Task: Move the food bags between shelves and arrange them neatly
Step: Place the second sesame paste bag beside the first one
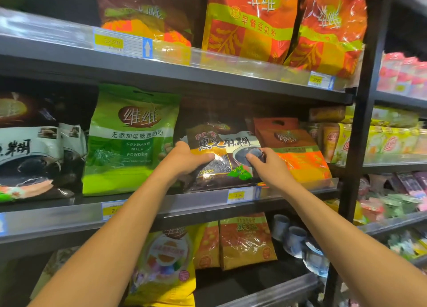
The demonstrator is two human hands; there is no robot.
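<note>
Two hands are gripping the sesame bag [221,145] between them.
Left hand [186,156] is pinching its edge, right hand [269,168] its front; floppy, likely slippery film is favouring side holds.

- Left hand [184,158]: bare arm stretched forward, thumb curled across the dark bag [221,145].
- Right hand [270,168]: bare arm stretched forward, fingers curled on the same bag.

Dark grey metal shelves [208,76] span a shop bay. Clear strips along their front edges hold yellow price tags [238,195]. A black upright [360,133] bounds the right end, with a neighbouring bay [399,98] beyond.
</note>
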